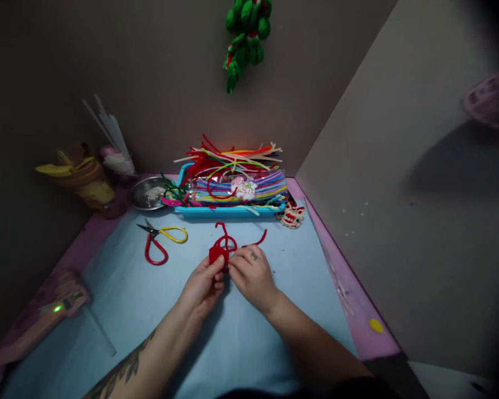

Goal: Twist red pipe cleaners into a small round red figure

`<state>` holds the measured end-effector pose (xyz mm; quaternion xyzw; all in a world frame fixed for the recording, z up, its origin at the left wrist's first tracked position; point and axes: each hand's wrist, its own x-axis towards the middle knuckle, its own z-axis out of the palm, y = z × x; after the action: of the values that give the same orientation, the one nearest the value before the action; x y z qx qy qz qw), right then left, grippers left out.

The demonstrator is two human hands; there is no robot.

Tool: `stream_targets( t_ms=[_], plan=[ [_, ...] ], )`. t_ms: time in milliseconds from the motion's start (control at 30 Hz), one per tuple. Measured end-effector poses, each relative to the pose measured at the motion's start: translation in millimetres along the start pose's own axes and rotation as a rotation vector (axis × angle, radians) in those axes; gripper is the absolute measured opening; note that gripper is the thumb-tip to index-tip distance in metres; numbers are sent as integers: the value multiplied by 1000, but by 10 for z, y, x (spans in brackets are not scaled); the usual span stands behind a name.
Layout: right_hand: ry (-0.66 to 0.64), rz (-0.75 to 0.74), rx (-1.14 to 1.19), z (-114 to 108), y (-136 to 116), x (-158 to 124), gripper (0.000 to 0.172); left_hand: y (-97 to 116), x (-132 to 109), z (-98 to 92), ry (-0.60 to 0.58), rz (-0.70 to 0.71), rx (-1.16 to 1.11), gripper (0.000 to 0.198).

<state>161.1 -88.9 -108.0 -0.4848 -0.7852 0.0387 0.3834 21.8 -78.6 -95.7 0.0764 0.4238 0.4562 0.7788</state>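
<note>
My left hand (pixel 207 281) is closed on a red pipe-cleaner piece (pixel 218 252), thumb on its front. The piece has a dense flat body, with a loop and a bent end rising from its top. Just to the right, my right hand (pixel 251 272) pinches at the piece's right edge. A loose red pipe cleaner end (pixel 261 238) curves up and right beyond its knuckles. My right fingertips hide the exact spot they grip. Scissors (pixel 160 239) with one red and one yellow handle lie spread to the left of my hands.
A blue tray (pixel 233 211) full of colourful pipe cleaners stands at the back. Beside it are a metal bowl (pixel 148 194) and a red-and-cream face ornament (pixel 291 216). A pink glue gun (pixel 45 318) lies at left. Walls close off the back and right; a green ornament (pixel 247 39) hangs above.
</note>
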Motion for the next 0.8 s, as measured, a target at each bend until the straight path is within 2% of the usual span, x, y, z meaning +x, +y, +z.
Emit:
stream_targets(
  t_ms=[233,433,567,800],
  plan=[
    [14,39,50,-19,7,14,10,34,-26,17,-26,95,122,42],
    [163,283,279,-86,138,71,9,80,-91,43,-30,167,343,39],
    [97,316,331,-91,175,80,2,60,-110,61,-84,203,373,39],
    [28,339,416,-89,135,76,13,62,-52,22,-125,296,457,42]
  ],
)
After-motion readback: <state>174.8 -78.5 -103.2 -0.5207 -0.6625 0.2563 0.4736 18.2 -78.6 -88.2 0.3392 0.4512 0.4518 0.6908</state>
